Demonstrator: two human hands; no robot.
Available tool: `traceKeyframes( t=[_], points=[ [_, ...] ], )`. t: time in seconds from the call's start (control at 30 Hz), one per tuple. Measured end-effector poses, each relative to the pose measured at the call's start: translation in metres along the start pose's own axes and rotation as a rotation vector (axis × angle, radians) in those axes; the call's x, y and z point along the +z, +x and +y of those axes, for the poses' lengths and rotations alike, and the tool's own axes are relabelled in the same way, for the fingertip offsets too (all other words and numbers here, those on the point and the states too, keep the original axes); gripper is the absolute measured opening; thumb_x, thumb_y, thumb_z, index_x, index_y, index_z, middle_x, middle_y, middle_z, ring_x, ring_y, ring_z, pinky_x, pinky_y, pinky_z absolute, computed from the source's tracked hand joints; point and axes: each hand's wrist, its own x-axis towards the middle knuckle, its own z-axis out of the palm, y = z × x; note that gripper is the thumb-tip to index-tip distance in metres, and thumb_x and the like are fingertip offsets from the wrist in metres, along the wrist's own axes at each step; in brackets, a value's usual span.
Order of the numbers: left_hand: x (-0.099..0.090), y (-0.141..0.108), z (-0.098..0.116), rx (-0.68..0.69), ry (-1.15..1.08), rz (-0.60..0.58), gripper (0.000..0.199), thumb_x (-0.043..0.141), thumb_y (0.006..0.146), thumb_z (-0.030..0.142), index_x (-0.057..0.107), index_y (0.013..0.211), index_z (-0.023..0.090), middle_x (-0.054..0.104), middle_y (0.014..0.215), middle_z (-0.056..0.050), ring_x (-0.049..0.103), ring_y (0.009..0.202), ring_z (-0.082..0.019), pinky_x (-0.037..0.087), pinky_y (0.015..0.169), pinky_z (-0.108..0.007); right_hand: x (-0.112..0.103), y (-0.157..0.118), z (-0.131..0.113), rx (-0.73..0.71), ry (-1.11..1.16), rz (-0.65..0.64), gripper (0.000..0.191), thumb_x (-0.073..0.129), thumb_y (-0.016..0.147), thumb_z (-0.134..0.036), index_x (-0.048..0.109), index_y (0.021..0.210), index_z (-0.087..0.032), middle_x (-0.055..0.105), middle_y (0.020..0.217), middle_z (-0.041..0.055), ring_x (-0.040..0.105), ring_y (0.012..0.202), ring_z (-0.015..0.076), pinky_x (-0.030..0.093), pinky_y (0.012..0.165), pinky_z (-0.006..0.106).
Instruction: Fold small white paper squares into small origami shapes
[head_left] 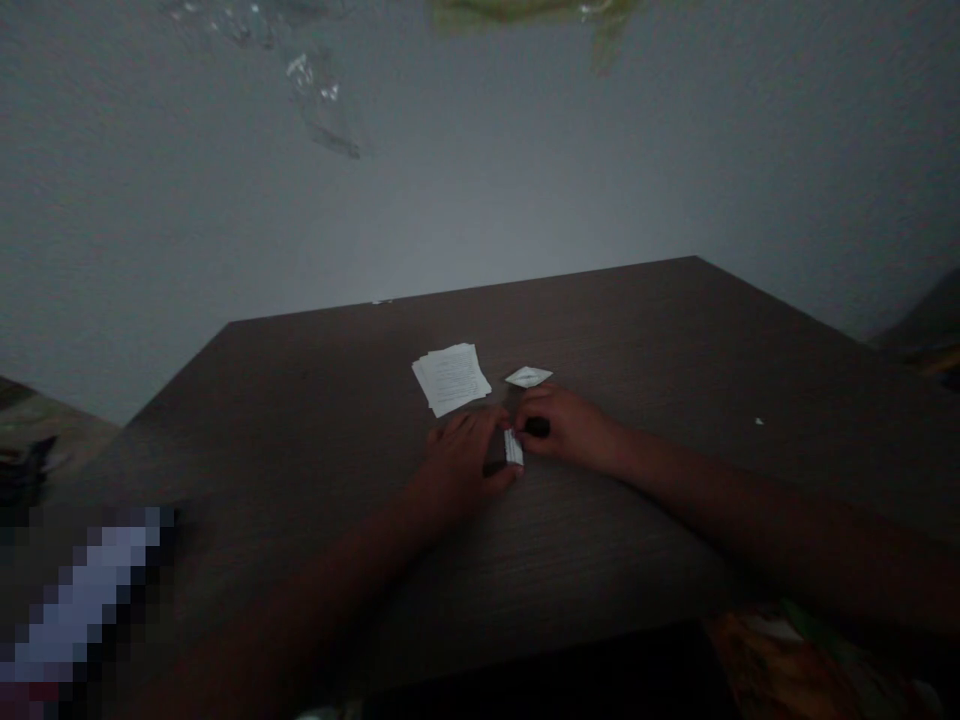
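Note:
A small folded piece of paper (514, 448), narrow and white with faint print lines, lies on the table between my hands. My left hand (466, 455) holds it from the left, thumb at its near end and fingertips at its far end. From the right, my right hand (561, 426) pinches at its upper edge with curled fingers. Just beyond my right hand sits a folded paper shape (529, 376), pointed at both ends like a little boat. A loose stack of printed paper sheets (452, 380) rests beyond my left hand.
The dark wooden table (637, 330) meets a pale wall (525, 200) at the back. A white scrap (759, 421) lies to the right. At the lower left is a pixelated, light rectangular patch (90, 590). Clear tape (315, 90) hangs on the wall.

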Motion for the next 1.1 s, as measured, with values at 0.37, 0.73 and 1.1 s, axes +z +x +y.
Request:
traceKeyframes(
  t=[0.37, 0.73, 1.1],
  points=[
    [-0.006, -0.005, 0.01, 0.032, 0.124, -0.033, 0.039, 0.083, 0.114, 0.032, 0.081, 0.153, 0.032, 0.078, 0.176, -0.011, 0.067, 0.167, -0.047, 0.061, 0.13, -0.07, -0.002, 0.004, -0.002, -0.001, -0.064, 0.013, 0.017, 0.086, 0.099, -0.01, 0.079, 0.095, -0.024, 0.083, 0.104, 0.0048, 0.078, 0.107, 0.0263, 0.061, 0.105, 0.043],
    [-0.005, -0.008, 0.007, 0.07, 0.075, 0.006, 0.039, 0.089, 0.111, 0.026, 0.084, 0.15, 0.03, 0.082, 0.172, -0.012, 0.069, 0.164, -0.047, 0.059, 0.13, -0.074, -0.008, -0.013, -0.027, 0.06, -0.03, -0.062, 0.025, 0.096, 0.091, -0.017, 0.077, 0.105, -0.025, 0.083, 0.115, 0.0074, 0.078, 0.117, 0.0316, 0.061, 0.106, 0.045],
    [0.002, -0.006, 0.005, 0.092, 0.082, 0.033, 0.04, 0.088, 0.111, 0.026, 0.084, 0.151, 0.029, 0.082, 0.171, -0.012, 0.069, 0.162, -0.048, 0.059, 0.127, -0.071, -0.01, 0.007, -0.006, 0.164, -0.077, -0.051, 0.016, 0.093, 0.096, -0.019, 0.078, 0.1, -0.024, 0.081, 0.101, 0.0038, 0.073, 0.094, 0.0236, 0.051, 0.084, 0.034]
  ],
)
